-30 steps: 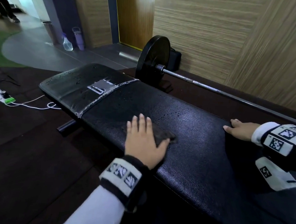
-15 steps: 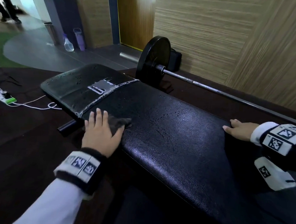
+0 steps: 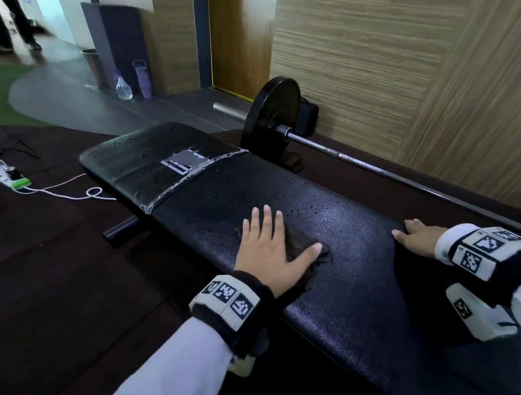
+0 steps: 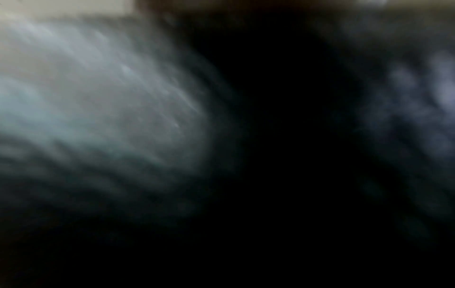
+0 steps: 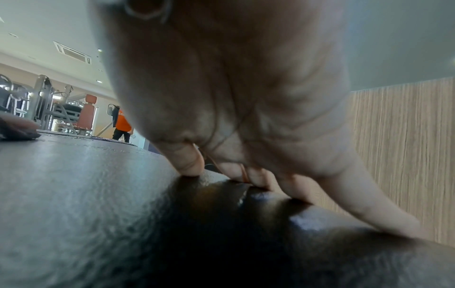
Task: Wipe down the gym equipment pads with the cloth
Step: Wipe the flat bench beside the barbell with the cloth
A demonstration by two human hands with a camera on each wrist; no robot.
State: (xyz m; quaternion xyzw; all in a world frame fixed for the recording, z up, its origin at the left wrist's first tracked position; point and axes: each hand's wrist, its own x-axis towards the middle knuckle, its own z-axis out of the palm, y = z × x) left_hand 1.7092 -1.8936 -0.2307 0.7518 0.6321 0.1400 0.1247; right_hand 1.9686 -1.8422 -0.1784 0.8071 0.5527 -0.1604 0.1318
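Note:
A long black padded bench [image 3: 349, 264] runs from far left to near right, with water drops and a taped seam near its far end. My left hand [image 3: 268, 246] lies flat, fingers straight and spread, pressing a dark cloth [image 3: 302, 245] onto the middle of the pad near its front edge. My right hand [image 3: 418, 234] rests on the pad's far edge to the right, fingertips [image 5: 189, 167] touching the surface of the pad [image 5: 74, 185]. The left wrist view is dark and blurred.
A barbell [image 3: 376, 171] with a black plate [image 3: 271, 118] lies behind the bench along the wooden wall. A power strip [image 3: 7, 175] and white cable lie on the dark floor at left. A spray bottle [image 3: 123, 86] and purple bottle [image 3: 143, 78] stand far back. A person [image 3: 5, 13] walks at far left.
My left hand with the cloth swept left to the taped seam, then came back right to the middle of the pad. The right hand stayed put.

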